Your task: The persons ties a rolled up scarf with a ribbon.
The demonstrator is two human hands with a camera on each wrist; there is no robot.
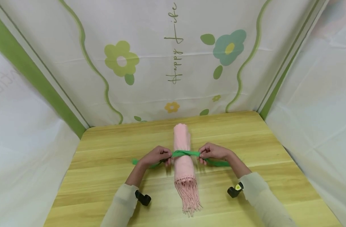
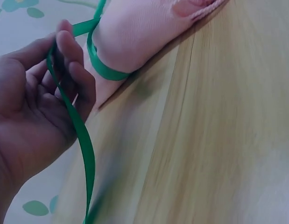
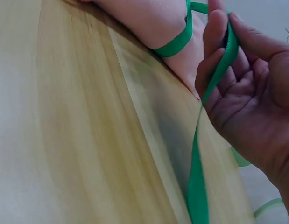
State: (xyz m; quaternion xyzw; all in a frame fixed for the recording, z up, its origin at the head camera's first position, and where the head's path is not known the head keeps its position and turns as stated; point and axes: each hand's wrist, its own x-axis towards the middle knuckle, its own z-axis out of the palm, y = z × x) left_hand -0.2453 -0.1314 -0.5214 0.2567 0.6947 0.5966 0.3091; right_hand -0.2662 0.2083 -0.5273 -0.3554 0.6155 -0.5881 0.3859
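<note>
A rolled pink scarf (image 1: pixel 183 167) with a fringe of twisted tassels (image 1: pixel 188 195) lies lengthwise on the table, fringe toward me. Around its middle runs a green ribbon (image 1: pixel 185 153), its two ends crossed on top. On the left side my left hand (image 1: pixel 158 155) pinches one end between thumb and finger; the loose tail (image 2: pixel 83 130) hangs past the palm. My right hand (image 1: pixel 213 151) pinches the other end on the right, and that tail (image 3: pixel 196 172) trails down toward the wrist. The ribbon cinches the roll (image 2: pixel 130 32), which bulges beside it.
The wood-grain table (image 1: pixel 104 176) is bordered at the back by a white curtain (image 1: pixel 150 91) printed with flowers and lettering. White side sheets (image 1: pixel 311 119) with green edging stand at left and right. A small black camera (image 1: pixel 143 198) sits on each wrist.
</note>
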